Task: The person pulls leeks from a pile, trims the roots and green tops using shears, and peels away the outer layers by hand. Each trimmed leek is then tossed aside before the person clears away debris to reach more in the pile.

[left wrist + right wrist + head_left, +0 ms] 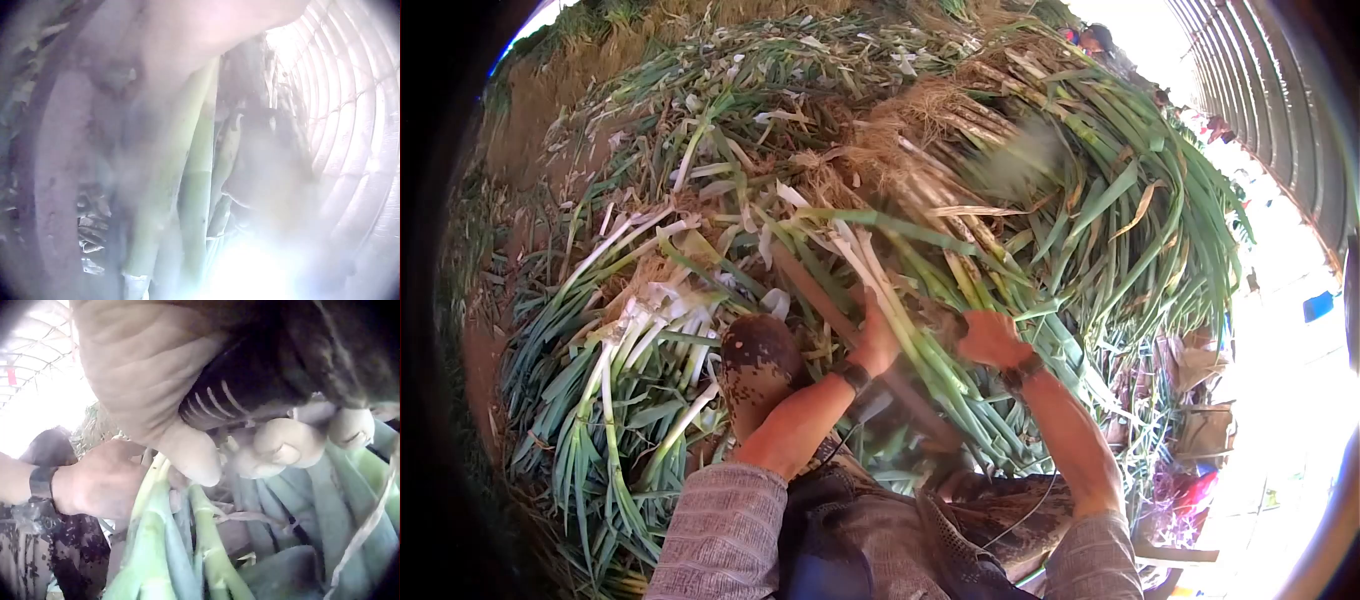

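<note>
In the head view my left hand [875, 337] grips a few green onions [900, 325] around their stalks, white ends pointing away and green leaves toward my lap. My right hand [995, 340] is just right of the same stalks. In the right wrist view its fingers [284, 440] curl around a dark handle [231, 394] with pale stripes; the rest of that tool is hidden. The right thumb lies close by the stalks, next to the left hand [106, 481]. The left wrist view is hazy, with green stalks [197, 181] below the palm.
A large heap of unpeeled green onions [1100, 200] with brown roots lies ahead to the right. White-stemmed green onions [640, 330] are piled at the left. A brown bar [815, 295] slants between my knees. Loose leaves [800, 75] cover the ground farther off.
</note>
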A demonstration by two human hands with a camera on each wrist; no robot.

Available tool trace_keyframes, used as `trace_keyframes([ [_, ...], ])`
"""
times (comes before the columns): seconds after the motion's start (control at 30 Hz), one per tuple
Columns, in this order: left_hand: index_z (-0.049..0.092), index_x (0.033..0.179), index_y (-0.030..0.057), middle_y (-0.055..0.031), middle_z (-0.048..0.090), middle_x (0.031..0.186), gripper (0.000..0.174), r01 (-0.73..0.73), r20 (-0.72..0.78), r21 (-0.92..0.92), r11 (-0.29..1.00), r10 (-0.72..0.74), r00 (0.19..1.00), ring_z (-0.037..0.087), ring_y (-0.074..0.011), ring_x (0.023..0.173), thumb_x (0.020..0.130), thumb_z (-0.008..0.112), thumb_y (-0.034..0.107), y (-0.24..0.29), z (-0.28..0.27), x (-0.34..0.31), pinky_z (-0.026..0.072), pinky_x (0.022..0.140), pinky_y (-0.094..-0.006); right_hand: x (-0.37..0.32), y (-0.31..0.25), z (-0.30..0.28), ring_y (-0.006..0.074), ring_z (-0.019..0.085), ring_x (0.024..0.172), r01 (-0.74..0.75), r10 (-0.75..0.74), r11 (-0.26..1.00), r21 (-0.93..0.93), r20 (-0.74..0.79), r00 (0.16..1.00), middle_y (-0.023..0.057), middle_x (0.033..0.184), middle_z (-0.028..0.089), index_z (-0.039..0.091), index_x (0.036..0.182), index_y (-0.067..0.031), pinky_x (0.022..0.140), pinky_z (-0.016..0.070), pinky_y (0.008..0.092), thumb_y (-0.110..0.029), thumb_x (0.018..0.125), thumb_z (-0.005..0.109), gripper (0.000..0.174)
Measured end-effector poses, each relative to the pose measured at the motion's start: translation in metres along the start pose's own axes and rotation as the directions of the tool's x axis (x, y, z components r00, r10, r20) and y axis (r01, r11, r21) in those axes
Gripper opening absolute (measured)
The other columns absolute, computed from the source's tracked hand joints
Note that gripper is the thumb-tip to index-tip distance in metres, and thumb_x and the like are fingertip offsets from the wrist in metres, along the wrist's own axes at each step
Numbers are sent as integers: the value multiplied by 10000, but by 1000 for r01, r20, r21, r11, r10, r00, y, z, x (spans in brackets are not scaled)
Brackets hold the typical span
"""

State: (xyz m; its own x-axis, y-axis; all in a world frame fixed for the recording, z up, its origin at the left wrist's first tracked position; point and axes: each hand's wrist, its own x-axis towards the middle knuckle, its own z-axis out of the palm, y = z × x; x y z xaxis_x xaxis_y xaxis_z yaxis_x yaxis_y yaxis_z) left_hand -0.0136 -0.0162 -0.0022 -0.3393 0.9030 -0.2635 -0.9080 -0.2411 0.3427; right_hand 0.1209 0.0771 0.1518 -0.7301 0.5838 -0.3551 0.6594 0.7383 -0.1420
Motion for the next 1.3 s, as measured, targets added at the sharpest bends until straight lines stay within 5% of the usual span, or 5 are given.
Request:
trace_keyframes([
  [0.47,572,1086,122,-62,629,889,664,-80,-120,-12,997,78,990,620,-260,798,926,313,712,24,10,-9,534,731,-423,-30,12,3,417,635,777,78,-80,996,37,53,995,224,815,664,671,860,-58,698,489,490,-387,868,548,351],
  [0.83,580,1089,103,-101,626,981,507,-177,-163,-114,978,157,974,616,-259,887,933,492,578,27,12,-2,532,757,-426,-76,35,27,426,615,710,129,-124,983,133,-46,991,187,714,651,675,883,-76,698,482,507,-358,867,554,307],
  [1.1,592,1120,28,-87,622,969,287,-257,-359,388,885,402,842,627,-212,834,939,608,250,63,4,20,523,733,-369,-103,53,21,396,653,754,36,-30,993,112,-56,998,190,790,679,691,1020,-108,734,506,503,-354,920,498,329],
  [1.2,549,1120,43,-87,611,959,302,-1,-115,271,963,34,993,611,-241,899,889,623,223,41,-9,14,515,815,-402,-98,67,29,415,616,725,-3,21,983,182,-95,995,203,723,643,694,951,-103,678,479,496,-308,845,588,254],
  [1.3,544,1048,44,-79,609,968,255,-264,192,612,745,183,964,604,-255,908,855,601,201,-36,-148,69,494,841,-416,-87,76,38,405,622,753,1,16,985,172,-98,995,200,759,654,688,953,-81,694,485,490,-309,832,600,273],
])
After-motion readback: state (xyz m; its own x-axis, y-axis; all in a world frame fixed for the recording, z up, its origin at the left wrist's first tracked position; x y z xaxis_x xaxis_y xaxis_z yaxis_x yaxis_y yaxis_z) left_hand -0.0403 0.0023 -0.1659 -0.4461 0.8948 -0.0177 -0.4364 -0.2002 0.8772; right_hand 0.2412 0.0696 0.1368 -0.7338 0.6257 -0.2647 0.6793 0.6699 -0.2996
